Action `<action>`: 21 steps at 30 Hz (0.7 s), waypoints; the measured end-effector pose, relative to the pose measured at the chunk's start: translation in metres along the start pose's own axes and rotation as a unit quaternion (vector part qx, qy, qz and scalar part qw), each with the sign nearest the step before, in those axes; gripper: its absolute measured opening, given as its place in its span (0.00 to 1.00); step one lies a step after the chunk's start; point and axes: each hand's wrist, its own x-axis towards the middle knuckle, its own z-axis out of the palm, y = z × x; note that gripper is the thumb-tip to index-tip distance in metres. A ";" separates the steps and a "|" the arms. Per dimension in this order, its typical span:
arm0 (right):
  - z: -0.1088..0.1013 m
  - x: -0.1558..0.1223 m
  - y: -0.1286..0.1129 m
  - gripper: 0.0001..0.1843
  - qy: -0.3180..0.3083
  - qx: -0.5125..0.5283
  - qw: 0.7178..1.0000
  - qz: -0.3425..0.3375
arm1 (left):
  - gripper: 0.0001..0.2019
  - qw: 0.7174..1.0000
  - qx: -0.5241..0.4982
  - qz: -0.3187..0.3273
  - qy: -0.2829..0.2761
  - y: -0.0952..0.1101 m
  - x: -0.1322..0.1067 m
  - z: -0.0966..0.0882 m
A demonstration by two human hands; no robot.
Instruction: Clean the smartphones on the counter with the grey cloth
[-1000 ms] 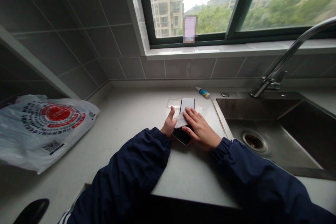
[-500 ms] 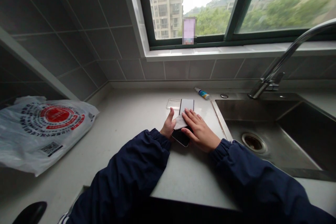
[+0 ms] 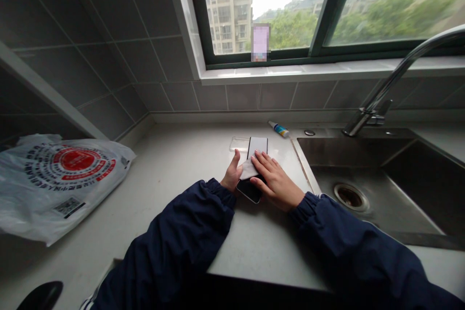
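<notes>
A dark phone (image 3: 254, 152) lies flat on the pale countertop (image 3: 189, 164), in front of the window. My right hand (image 3: 276, 181) rests on it with fingers stretched out, pressing a small white cloth (image 3: 249, 169) onto the screen. My left hand (image 3: 232, 174) holds the phone's left edge, thumb up and fingers curled against its side. Both arms wear dark blue sleeves.
A clear flat case (image 3: 238, 143) lies just behind the phone. A small blue and white tube (image 3: 279, 129) lies near the wall. A steel sink (image 3: 366, 179) with a tap (image 3: 392, 82) is to the right. A white plastic bag (image 3: 61, 179) with red print sits at the left.
Hands, cloth and phone stay almost where they were; the view has drifted slightly.
</notes>
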 end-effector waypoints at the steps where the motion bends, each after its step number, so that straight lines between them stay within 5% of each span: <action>1: 0.000 0.000 0.000 0.37 0.000 0.000 1.000 0.001 | 0.46 1.000 0.001 -0.002 0.002 0.000 0.000 0.001; 21: -0.002 0.001 -0.002 0.38 -0.008 0.009 1.000 0.005 | 0.46 0.999 -0.021 -0.016 -0.017 0.002 -0.001 0.000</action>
